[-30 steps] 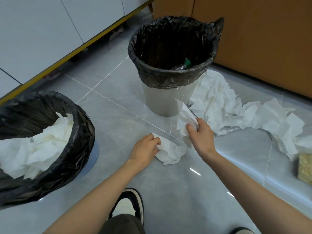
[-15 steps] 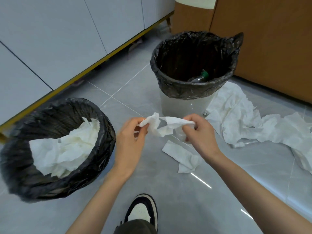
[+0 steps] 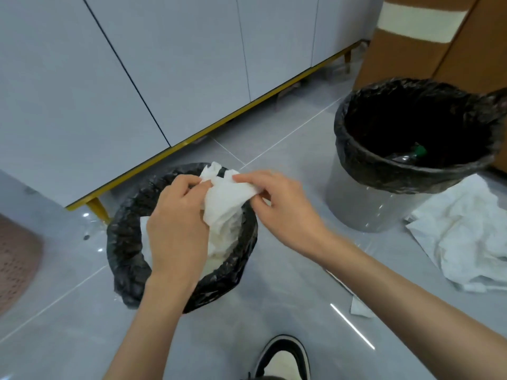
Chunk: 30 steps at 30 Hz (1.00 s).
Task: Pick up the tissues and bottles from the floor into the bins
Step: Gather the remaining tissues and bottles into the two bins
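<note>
Your left hand [image 3: 178, 223] and right hand [image 3: 277, 204] both hold 1 white tissue [image 3: 225, 198] just above the centre of the frame. The left thumb and fingers pinch its upper left corner, and the right fingertips pinch its upper right edge, so both hands are grasping and neither has let go. The top edge runs left to right between the 2 pinches. The rest of the sheet hangs down from it in a loose crumple.

What counts for the coming move is what lies underneath. The black-lined bin [image 3: 120, 242] at centre left sits directly below the hanging tissue, its mouth open and a heap of white tissues [image 3: 225, 242] inside. I cannot tell whether the lower end of your sheet touches that heap or only hangs near it. Your left hand is squarely over the mouth, and your right is close to the right rim.

As I judge it, you need only loosen both pinches and the sheet should drop in. The risk is that it drapes over the right rim.

The 2nd bin [image 3: 356, 207], at upper right and well apart from your hands, holds a clear bottle [image 3: 406, 157] with a green cap. A big pile of tissues [image 3: 461, 242] lies on the floor at the right edge, just beside that bin. 1 small scrap [image 3: 359, 308] lies at lower right, nearer your right hand. Much of the job looks undone.
</note>
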Each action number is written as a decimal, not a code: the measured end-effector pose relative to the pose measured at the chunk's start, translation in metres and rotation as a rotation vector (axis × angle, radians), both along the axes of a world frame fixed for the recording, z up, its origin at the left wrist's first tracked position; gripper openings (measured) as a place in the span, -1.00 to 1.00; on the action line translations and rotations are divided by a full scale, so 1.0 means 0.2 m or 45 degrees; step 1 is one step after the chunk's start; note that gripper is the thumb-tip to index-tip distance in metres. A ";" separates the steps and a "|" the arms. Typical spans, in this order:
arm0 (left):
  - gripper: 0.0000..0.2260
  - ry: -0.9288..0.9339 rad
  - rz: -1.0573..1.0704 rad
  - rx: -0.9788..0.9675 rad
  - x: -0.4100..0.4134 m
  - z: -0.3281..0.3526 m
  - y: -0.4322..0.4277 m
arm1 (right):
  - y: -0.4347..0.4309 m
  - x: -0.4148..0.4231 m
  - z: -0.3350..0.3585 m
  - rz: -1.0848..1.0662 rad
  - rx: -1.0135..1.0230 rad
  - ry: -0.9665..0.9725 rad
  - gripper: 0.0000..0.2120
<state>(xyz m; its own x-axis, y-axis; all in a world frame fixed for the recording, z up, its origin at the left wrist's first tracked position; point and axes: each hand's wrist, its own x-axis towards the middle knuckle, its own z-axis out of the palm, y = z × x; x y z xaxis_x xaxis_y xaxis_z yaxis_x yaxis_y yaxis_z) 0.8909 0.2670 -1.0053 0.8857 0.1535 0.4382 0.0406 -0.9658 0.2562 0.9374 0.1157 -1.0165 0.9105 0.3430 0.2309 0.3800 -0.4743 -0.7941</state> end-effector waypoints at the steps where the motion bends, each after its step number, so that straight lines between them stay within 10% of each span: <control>1: -0.77 0.098 0.055 -0.002 0.00 -0.01 0.05 | 0.06 0.01 -0.01 0.131 -0.087 0.021 -0.58; 8: -0.39 0.540 0.291 0.006 -0.01 -0.06 0.23 | 0.18 0.02 -0.09 0.512 -0.964 -0.084 -0.43; 16: -0.57 0.236 0.178 -0.047 0.00 -0.01 0.22 | 0.04 0.01 -0.22 -0.028 -0.304 -0.110 -0.62; 30: -0.69 0.298 -0.398 -0.218 0.06 -0.10 -0.42 | -0.51 -0.07 -0.57 -0.475 -0.292 0.331 -0.69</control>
<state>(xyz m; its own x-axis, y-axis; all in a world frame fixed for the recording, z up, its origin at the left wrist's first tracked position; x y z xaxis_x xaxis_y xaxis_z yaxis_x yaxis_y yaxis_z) 0.9027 0.1836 -1.0249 0.9737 -0.0855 0.2110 -0.1714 -0.8852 0.4325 0.9224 0.0147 -1.1301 0.9980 -0.0011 -0.0626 -0.0446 -0.7130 -0.6997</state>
